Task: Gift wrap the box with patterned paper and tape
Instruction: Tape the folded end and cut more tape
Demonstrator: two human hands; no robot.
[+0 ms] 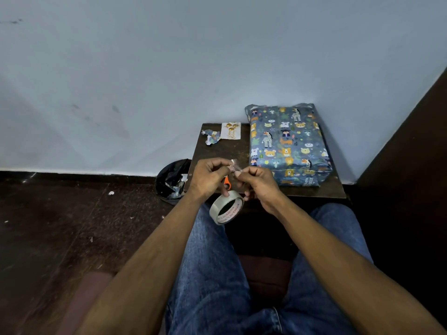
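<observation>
So, both hands up over the table edge, pinching a bit of clear tape between them.

I see the left hand (210, 176) curled, thumb and fingers closed on one end of the tape piece (235, 165); the right hand (260, 183) is closed on the other end, fingertips meeting the left's. The tape roll (226, 207) hangs just below the hands, touching the left fingers; which hand bears it I cannot tell. Something orange (227, 182) peeks between the hands. The wrapped box (289, 143), animal-print paper all round, lies on the right side of the dark table (225, 151), against the wall. A paper scrap (212, 137) and a small card (231, 131) sit at the table's far left. A black bin (173, 181) with scraps stands beside the table on the floor.
</observation>
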